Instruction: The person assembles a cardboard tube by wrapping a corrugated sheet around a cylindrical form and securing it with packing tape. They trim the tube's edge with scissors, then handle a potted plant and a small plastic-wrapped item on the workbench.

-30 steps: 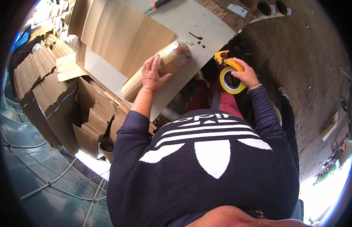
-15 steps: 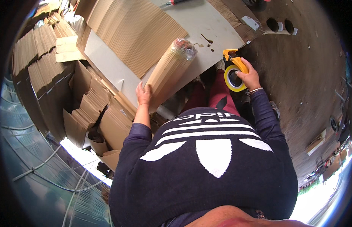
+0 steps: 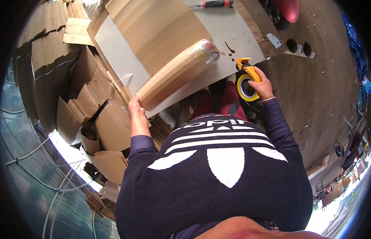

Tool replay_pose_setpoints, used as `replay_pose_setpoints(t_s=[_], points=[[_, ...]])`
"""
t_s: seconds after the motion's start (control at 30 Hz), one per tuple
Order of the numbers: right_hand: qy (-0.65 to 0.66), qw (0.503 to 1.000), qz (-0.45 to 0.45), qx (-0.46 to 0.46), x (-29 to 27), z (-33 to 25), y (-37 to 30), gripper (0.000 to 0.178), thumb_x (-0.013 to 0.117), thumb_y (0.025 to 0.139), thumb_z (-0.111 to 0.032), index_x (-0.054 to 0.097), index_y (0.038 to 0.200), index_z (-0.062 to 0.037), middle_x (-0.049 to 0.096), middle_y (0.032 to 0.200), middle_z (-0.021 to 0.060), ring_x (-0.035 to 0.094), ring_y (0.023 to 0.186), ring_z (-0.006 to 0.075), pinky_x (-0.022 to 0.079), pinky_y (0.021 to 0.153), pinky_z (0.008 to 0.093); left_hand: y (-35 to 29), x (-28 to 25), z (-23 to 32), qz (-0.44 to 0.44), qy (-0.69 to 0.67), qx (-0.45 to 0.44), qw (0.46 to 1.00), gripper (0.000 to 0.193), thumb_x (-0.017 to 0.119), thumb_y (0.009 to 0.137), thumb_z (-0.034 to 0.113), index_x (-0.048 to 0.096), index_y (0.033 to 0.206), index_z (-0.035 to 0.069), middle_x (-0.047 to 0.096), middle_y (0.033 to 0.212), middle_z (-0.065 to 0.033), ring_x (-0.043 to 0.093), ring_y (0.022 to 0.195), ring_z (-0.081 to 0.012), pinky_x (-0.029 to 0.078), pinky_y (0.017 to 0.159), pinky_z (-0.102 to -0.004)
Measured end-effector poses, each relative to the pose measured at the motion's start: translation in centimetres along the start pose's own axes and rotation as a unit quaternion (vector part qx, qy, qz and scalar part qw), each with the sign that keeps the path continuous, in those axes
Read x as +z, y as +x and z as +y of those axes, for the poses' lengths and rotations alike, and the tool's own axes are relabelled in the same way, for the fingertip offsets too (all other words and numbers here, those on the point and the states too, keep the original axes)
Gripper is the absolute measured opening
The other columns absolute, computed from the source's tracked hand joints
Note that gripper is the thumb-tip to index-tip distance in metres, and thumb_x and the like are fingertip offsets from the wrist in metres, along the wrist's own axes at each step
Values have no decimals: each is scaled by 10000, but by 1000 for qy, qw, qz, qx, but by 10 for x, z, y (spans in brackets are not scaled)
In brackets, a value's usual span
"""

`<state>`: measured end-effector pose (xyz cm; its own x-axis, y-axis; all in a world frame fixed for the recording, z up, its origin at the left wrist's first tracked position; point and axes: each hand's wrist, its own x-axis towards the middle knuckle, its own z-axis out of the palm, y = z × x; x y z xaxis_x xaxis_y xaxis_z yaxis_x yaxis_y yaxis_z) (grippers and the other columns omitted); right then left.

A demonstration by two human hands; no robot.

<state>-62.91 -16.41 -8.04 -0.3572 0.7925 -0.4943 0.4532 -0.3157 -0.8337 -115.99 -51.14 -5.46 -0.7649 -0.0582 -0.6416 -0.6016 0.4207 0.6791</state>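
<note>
A long, narrow bundle of tan cardboard pieces (image 3: pixel 173 75) slants across the front of a white tabletop (image 3: pixel 243 32), somewhat blurred. Shiny clear tape or film (image 3: pixel 209 51) wraps its far right end. My left hand (image 3: pixel 137 107) grips the near left end, fingers closed at the corner. To the right, past the table edge, my right hand (image 3: pixel 266 85) is wrapped around a yellow tape dispenser (image 3: pixel 252 73) carrying a roll of tape (image 3: pixel 241 88). Behind the bundle lies a wide layer of similar thin cardboard pieces (image 3: pixel 165 34) on the table.
A tool with a red and black handle (image 3: pixel 217 4) lies at the table's far side. Opened boxes (image 3: pixel 113 125) and tall stacks of flattened cardboard (image 3: pixel 54 53) crowd the left. A cardboard piece with two round holes (image 3: pixel 299 53) is on the brown floor at right.
The bundle has tilted flatter, its near end swinging left with my left hand and its taped end shifting right. My right hand still holds the tape dispenser in nearly the same place.
</note>
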Motion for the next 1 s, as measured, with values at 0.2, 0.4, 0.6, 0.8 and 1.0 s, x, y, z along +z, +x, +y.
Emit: replay_pose_setpoints(t_s=[0.2, 0.4, 0.6, 0.8, 1.0], points=[[22, 1000, 8, -8, -7, -6, 2, 735, 779, 754, -114, 534, 1445, -79, 630, 1379, 124, 626, 1231, 216, 467, 1048, 311, -101, 65, 176, -153, -16, 419, 895, 355, 719, 936, 76, 598, 1264, 9, 676, 1136, -96, 628, 1025, -174, 529, 962, -303], [22, 999, 21, -15, -19, -11, 8, 725, 775, 750, -127, 542, 1436, -83, 652, 1343, 123, 641, 1205, 222, 476, 1036, 315, -218, 94, 235, -319, 123, 478, 809, 318, 677, 956, 9, 607, 1267, 2, 668, 1077, -53, 620, 967, -119, 506, 896, -268], [11, 999, 28, -18, -23, -8, 17, 717, 775, 753, -156, 547, 1430, -90, 649, 1345, 136, 645, 1204, 239, 482, 1029, 322, -279, 153, 244, -300, 235, 535, 754, 199, 730, 914, 21, 679, 1105, -1, 657, 991, -12, 599, 880, -93, 505, 849, -240], [15, 999, 13, -35, -39, -18, 19, 723, 783, 751, -165, 548, 1432, -105, 645, 1353, 135, 641, 1215, 247, 483, 1030, 330, -339, 179, 243, -251, 362, 716, 541, 175, 803, 781, 56, 671, 895, 37, 618, 774, -59, 612, 749, -240, 433, 1038, -438], [-40, 998, 22, -45, -51, -26, 38, 736, 787, 746, -190, 545, 1436, -115, 647, 1351, 146, 647, 1207, 265, 487, 1028, 338, -333, 176, 232, -191, 332, 753, 535, 134, 764, 851, 83, 657, 922, 47, 642, 841, -93, 610, 826, -288, 458, 976, -441]])
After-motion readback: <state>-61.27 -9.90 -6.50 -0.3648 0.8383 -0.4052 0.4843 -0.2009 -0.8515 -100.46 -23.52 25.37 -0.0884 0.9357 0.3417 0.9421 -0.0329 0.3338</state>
